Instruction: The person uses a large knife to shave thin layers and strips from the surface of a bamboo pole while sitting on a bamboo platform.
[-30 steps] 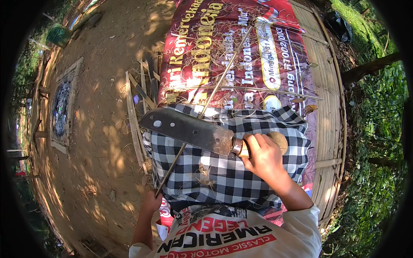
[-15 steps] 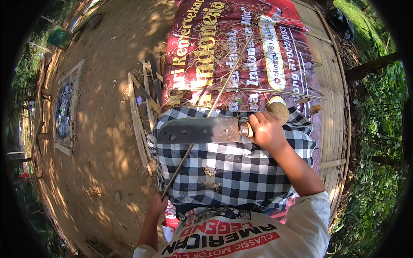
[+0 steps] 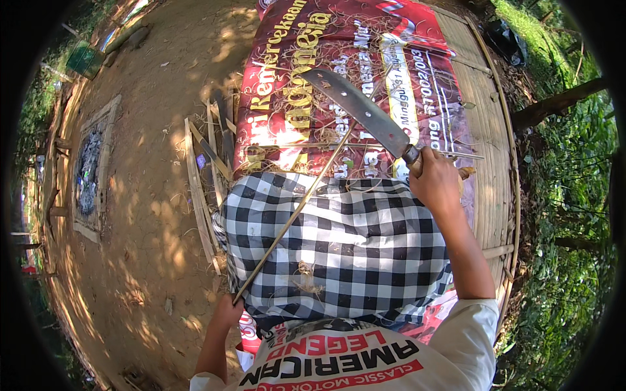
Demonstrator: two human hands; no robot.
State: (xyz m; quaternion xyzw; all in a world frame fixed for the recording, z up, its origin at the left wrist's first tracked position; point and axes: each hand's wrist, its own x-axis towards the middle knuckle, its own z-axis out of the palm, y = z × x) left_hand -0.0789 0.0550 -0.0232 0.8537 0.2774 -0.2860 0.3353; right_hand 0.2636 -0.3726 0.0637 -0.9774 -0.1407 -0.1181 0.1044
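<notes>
My right hand (image 3: 435, 179) is closed round the handle of a broad-bladed machete (image 3: 358, 107), which is raised over the red banner with its tip toward the upper left. At the lower left, my left hand (image 3: 228, 311) grips the near end of a long thin bamboo strip (image 3: 287, 225). The strip slants up across the black-and-white checkered cloth (image 3: 352, 251) over my lap, and its far part passes behind the blade. Curly shavings (image 3: 277, 98) lie scattered over the banner (image 3: 257, 130).
Another thin strip (image 3: 460, 154) lies crosswise on the banner, which covers a bamboo-slat platform (image 3: 486, 195). Several split bamboo pieces (image 3: 199, 189) rest on the dirt ground (image 3: 150, 215) at left. Farther left is a framed pit of ash (image 3: 89, 169). A dark bag (image 3: 505, 42) sits at upper right.
My right hand has carried the machete up and away from the cloth, turning the blade from level to diagonal. My left hand keeps the strip, having shifted slightly left.
</notes>
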